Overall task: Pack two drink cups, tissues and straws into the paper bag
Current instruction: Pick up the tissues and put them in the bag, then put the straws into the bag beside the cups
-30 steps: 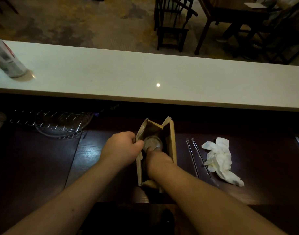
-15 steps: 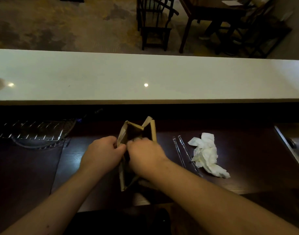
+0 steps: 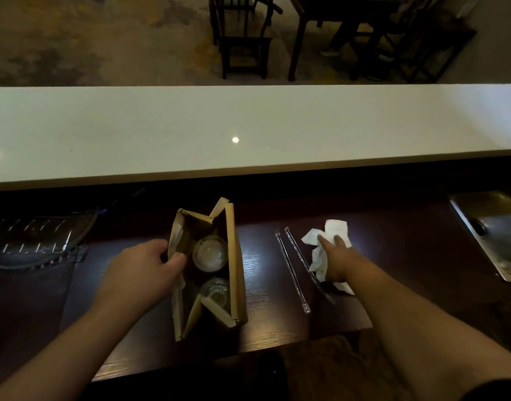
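Observation:
A brown paper bag (image 3: 235,264) stands open on the dark wooden counter. Inside it sit two lidded clear drink cups, one at the far end (image 3: 209,253) and one nearer me (image 3: 216,293). My left hand (image 3: 141,273) pinches the bag's left wall and holds it apart. To the right lie two wrapped straws (image 3: 292,270), side by side. Just past them is a crumpled white tissue (image 3: 332,230). My right hand (image 3: 335,259) lies flat on top of the tissue, fingers spread and pointing away.
A long white countertop (image 3: 248,125) runs across behind the work surface. A wire rack (image 3: 31,235) sits at the far left and a metal sink (image 3: 497,227) at the far right. Chairs and a table stand on the floor beyond.
My right hand has left the bag's mouth and swung right onto the tissue. The left hand stays on the bag's left wall, and both cups now show inside.

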`<state>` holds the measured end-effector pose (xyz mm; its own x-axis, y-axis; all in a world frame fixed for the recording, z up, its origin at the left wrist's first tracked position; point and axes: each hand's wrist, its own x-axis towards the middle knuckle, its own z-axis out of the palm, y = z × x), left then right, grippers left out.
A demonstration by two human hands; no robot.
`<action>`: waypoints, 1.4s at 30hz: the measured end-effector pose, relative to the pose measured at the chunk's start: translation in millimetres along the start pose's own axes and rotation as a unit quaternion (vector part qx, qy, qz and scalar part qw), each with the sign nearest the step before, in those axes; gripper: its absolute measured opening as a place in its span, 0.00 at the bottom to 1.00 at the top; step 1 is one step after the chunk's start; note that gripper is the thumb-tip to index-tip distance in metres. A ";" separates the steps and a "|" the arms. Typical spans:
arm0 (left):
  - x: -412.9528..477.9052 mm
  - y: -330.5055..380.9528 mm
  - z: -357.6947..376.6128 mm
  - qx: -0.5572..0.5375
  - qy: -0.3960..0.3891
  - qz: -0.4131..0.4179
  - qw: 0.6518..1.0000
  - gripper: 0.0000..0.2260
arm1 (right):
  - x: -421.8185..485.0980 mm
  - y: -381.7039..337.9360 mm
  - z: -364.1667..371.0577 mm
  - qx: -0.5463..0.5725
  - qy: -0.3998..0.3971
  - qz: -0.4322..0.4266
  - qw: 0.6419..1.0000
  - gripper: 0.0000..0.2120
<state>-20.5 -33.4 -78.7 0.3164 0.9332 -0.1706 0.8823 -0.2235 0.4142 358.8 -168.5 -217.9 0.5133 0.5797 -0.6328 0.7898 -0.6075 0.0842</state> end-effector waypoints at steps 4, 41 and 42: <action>2.1 -4.6 0.0 -0.001 0.000 -0.006 1.000 0.14 | 18.0 -3.7 13.7 0.009 0.048 -0.026 0.998 0.30; 4.7 -3.7 -4.2 -0.038 0.009 -0.020 0.999 0.17 | -43.1 -97.6 -10.6 0.162 0.063 0.056 0.983 0.21; 3.9 -2.2 -3.3 -0.037 0.010 -0.016 0.999 0.17 | -33.9 -92.9 3.4 0.162 0.040 0.062 0.984 0.22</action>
<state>-22.3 -28.3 -77.3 0.2809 0.9451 -0.1672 0.8637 -0.1730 0.4735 266.9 -133.5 -206.9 0.6339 0.5227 -0.5700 0.5769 -0.8105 -0.1016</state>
